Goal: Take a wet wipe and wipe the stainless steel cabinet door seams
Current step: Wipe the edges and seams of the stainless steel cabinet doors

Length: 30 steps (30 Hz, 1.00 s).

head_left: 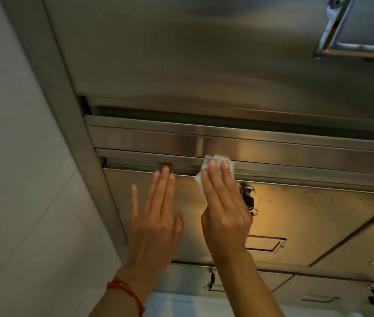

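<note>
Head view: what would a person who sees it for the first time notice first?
First the two hands in the centre: the right hand presses a white wet wipe with straight fingers onto the seam at the top of a stainless steel cabinet door, and the left hand lies flat on the door beside it. Next, a padlock hangs just right of the right hand, and a red string bracelet circles the left wrist.

No readable text, label, brand, number or sign anywhere in view. Steel cabinet door [295, 216] plain, unmarked. Small padlock [248, 199] on door too dark and small to show any lettering. White wipe [211, 170] blank.
</note>
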### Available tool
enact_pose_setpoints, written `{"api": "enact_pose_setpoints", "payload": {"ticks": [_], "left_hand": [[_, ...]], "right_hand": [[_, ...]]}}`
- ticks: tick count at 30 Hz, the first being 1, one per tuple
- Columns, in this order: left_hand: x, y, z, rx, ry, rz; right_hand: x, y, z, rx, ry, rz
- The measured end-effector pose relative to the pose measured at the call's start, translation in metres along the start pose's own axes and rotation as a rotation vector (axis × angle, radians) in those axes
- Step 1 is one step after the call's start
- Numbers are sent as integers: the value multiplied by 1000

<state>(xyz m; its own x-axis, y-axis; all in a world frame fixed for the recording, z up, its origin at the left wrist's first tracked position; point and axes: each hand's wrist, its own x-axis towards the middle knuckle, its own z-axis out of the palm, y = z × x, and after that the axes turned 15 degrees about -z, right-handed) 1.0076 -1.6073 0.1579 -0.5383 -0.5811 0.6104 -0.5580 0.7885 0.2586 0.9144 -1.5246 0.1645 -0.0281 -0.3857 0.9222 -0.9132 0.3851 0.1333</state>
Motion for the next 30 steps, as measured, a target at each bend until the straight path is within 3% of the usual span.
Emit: {"api": "enact_pose_setpoints", "payload": {"ticks": [18, 30], "left_hand": [[6, -40, -11, 65, -8, -106], [7, -45, -10, 75, 11, -114]], "right_hand": [[27, -59, 33, 108, -13, -134], [24, -48, 31, 79, 3, -161]]}}
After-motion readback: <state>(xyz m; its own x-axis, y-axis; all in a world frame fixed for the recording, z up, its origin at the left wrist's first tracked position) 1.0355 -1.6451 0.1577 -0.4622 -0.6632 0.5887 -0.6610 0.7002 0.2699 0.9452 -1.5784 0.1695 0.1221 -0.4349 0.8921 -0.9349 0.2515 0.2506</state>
